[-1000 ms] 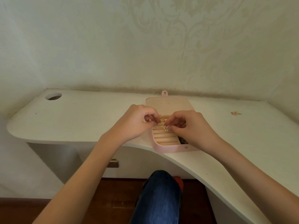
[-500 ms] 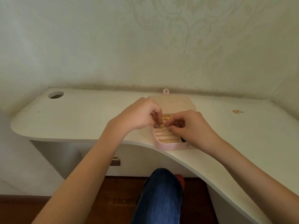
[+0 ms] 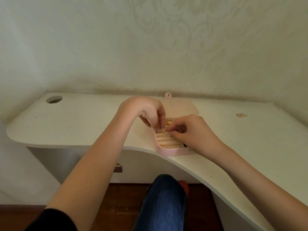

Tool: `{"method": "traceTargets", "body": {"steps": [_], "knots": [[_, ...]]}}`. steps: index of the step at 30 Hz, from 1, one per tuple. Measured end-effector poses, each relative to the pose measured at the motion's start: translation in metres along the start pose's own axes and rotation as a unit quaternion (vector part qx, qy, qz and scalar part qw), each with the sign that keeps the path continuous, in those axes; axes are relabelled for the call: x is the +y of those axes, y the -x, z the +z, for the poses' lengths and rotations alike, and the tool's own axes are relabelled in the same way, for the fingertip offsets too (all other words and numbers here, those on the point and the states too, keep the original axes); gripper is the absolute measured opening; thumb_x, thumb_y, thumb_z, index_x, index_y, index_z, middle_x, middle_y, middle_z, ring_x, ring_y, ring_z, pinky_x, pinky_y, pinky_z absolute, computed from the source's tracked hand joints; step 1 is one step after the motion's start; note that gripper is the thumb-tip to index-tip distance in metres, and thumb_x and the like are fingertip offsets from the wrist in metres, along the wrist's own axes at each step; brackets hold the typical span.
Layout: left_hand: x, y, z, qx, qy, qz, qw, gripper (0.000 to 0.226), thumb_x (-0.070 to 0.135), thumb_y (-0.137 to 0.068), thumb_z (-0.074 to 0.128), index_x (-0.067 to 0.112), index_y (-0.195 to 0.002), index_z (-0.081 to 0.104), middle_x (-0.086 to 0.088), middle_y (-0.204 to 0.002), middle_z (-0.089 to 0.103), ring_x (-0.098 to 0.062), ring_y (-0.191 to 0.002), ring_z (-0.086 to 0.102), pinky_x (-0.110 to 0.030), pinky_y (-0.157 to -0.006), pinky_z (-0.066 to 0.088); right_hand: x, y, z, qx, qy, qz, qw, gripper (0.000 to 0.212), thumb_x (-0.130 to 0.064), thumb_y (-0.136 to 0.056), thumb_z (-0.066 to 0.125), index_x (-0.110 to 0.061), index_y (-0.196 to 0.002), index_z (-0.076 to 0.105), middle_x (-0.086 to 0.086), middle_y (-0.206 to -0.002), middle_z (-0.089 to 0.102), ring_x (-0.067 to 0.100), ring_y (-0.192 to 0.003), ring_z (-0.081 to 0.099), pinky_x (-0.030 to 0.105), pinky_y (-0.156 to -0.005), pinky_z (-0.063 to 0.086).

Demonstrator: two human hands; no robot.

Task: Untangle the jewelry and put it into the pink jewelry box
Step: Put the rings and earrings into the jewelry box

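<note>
Both hands over open pink jewelry box [image 3: 168,151] at counter [image 3: 83,127] edge. Right hand [image 3: 191,130] fingers pinching small pearl piece [image 3: 168,134] above ring rolls; left hand [image 3: 148,112] fingers pinching at its other end, likely steadying for seating. More tangled jewelry [image 3: 241,115] lying far right, untouched.

A white bench [image 3: 83,124] with a curved front edge stands against a pale wall [image 3: 83,47] papered in a faint scrolling pattern. A round hole [image 3: 54,99] is cut through the top near its far left corner. Under it a grey panel [image 3: 55,160] slants down to a dark reddish-brown wooden floor [image 3: 120,205]. The light is soft and even.
</note>
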State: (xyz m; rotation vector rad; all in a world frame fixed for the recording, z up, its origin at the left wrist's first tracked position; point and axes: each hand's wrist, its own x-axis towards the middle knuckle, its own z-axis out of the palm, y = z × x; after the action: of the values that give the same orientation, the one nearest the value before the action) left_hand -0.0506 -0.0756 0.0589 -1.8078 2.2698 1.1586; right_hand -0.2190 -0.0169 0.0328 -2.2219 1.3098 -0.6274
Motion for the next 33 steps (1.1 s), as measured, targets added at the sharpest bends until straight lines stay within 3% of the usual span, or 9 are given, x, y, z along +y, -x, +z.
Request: {"method": "traceTargets", "body": {"steps": [6,12,19,24,29,31,33], "knots": [[0.006,-0.002,-0.002,-0.027,-0.012,-0.019,0.999,0.025,-0.004,-0.071,0.075,0.019,-0.070,0.067,0.007,-0.068,0.064,-0.004,-0.065,0.060,-0.024,-0.076,0.053,-0.001,0.007,-0.001,-0.004,0.013,-0.015,1.000,0.017,-0.012,-0.084,0.067,-0.022,-0.096,0.074,-0.015,-0.081,0.065,-0.006,-0.072,0.056,0.002,-0.067,0.040],[0.003,-0.002,-0.004,-0.030,0.000,-0.010,0.999,0.024,-0.004,-0.070,0.076,0.019,-0.071,0.068,0.007,-0.068,0.064,0.001,-0.059,0.060,-0.019,-0.070,0.053,0.005,0.023,-0.001,-0.008,0.001,-0.052,0.999,0.025,-0.004,-0.082,0.064,-0.025,-0.090,0.074,-0.021,-0.079,0.065,-0.001,-0.077,0.060,0.011,-0.070,0.045],[-0.003,0.003,-0.006,-0.049,0.041,0.007,0.998,0.024,-0.005,-0.072,0.075,0.018,-0.075,0.068,0.006,-0.072,0.066,0.001,-0.064,0.062,-0.020,-0.076,0.052,0.007,0.031,-0.004,-0.026,0.018,-0.077,0.997,0.029,-0.002,-0.086,0.058,-0.024,-0.090,0.075,-0.020,-0.087,0.067,-0.006,-0.085,0.060,0.005,-0.076,0.041],[-0.008,0.008,-0.005,-0.035,0.063,0.024,0.997,0.023,-0.005,-0.073,0.073,0.017,-0.077,0.068,0.003,-0.076,0.067,-0.003,-0.070,0.063,-0.026,-0.083,0.051,0.007,0.036,-0.019,-0.039,-0.064,-0.066,0.995,0.028,0.000,-0.086,0.059,-0.023,-0.088,0.075,-0.018,-0.086,0.069,-0.007,-0.084,0.062,0.004,-0.074,0.042],[-0.008,0.007,0.000,0.032,0.076,0.037,0.996,0.019,0.003,-0.077,0.073,0.021,-0.081,0.068,0.008,-0.073,0.067,-0.002,-0.068,0.060,-0.018,-0.066,0.046,0.062,0.011,-0.060,0.112,-0.088,0.013,0.990,0.031,0.007,-0.085,0.054,-0.019,-0.085,0.071,-0.002,-0.084,0.073,0.003,-0.068,0.063,0.020,-0.073,0.050],[-0.007,0.006,0.006,0.066,0.090,0.048,0.993,0.019,0.004,-0.077,0.073,0.021,-0.080,0.067,0.011,-0.069,0.065,0.000,-0.063,0.056,-0.013,-0.056,0.042,0.101,-0.001,-0.077,0.197,-0.077,0.056,0.976,0.037,0.012,-0.084,0.046,-0.018,-0.088,0.069,0.008,-0.089,0.071,0.001,-0.064,0.061,0.018,-0.070,0.052],[-0.010,0.006,0.012,0.107,0.107,0.063,0.986,0.017,0.004,-0.077,0.072,0.020,-0.079,0.067,0.008,-0.070,0.064,0.000,-0.058,0.053,-0.014,-0.052,0.039,0.140,-0.009,-0.093,0.275,-0.030,0.107,0.955,0.039,0.011,-0.083,0.042,-0.015,-0.094,0.069,0.011,-0.099,0.070,0.006,-0.075,0.063,0.017,-0.074,0.049]]}}
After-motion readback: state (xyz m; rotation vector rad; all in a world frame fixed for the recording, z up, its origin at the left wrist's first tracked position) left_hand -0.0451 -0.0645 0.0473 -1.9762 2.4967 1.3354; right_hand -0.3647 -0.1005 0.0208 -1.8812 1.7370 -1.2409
